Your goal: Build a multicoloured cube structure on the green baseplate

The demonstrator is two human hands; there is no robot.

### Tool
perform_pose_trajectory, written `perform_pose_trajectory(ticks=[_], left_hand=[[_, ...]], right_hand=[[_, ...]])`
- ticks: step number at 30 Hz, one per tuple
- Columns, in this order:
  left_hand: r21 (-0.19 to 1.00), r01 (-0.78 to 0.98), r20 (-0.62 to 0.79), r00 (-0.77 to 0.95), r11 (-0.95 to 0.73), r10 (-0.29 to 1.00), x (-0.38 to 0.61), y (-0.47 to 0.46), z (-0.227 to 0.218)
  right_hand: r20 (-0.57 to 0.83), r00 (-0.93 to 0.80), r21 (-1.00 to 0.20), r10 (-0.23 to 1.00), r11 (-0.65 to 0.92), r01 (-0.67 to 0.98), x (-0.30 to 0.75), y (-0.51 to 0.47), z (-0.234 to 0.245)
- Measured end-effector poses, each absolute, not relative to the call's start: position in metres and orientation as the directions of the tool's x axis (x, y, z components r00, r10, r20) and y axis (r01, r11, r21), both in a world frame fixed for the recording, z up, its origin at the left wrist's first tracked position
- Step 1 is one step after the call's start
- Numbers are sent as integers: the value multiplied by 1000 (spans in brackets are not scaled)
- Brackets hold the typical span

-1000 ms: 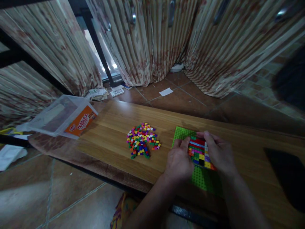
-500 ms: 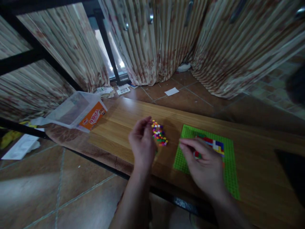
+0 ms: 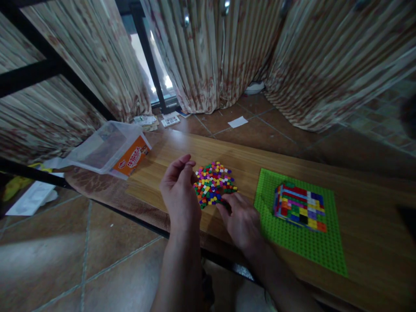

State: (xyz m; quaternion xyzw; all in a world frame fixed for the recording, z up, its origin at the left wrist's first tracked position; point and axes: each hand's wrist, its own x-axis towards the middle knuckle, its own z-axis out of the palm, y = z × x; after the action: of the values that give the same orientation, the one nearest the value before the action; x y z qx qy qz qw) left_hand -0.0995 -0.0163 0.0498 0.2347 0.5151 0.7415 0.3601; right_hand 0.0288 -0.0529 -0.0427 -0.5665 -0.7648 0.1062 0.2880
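We have both hands over the wooden worktop, at a heap of small toy bricks spread loosely in red, yellow, green, blue, orange, white and purple. Our left hand is raised just beside the left edge of the heap, its fingers curled in and the thumb lying close against them; we cannot tell whether a brick is pinched there. Our right hand reaches in at the near right edge of the heap, palm down, fingers bent and the thumb and forefinger close together. The tips are too dark for us to tell whether they have hold of anything.

To the right of our right hand, a green studded baseplate lies flat on the worktop. On it sits a packed block of bricks, with a long red strip towards its far side and white, blue, yellow, black, purple and orange pieces around it. Neither hand touches this block.

At the far left end of the worktop we see a clear plastic tub with an orange label, well apart from the heap. Beyond, striped curtains hang down to the tiled floor, where a white sheet of paper lies.
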Motion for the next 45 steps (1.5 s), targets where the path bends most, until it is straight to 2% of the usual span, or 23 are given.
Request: perform_pose_trajectory(ticks=[13, 18, 22, 31, 38, 45], left_hand=[[925, -311, -26, -625, -218, 780, -103, -18, 50], [925, -312, -34, -638, -218, 769, -103, -18, 51], [925, -315, -36, -628, -212, 777, -103, -18, 50], [923, -318, -38, -632, -215, 774, -105, -18, 51], [929, -311, -41, -627, -201, 778, -107, -19, 50], [935, -310, -66, -635, -175, 769, -108, -20, 51]], right_hand=[[393, -114, -529, 912, 326, 783, 33, -46, -43], [396, -208, -534, 894, 409, 740, 28, -48, -39], [367, -249, -514, 896, 419, 749, 28, -50, -38], [419, -135, -487, 898, 347, 802, 28, -43, -39], [336, -136, -425, 932, 279, 861, 16, -40, -31], [298, -120, -453, 947, 251, 855, 12, -38, -34]])
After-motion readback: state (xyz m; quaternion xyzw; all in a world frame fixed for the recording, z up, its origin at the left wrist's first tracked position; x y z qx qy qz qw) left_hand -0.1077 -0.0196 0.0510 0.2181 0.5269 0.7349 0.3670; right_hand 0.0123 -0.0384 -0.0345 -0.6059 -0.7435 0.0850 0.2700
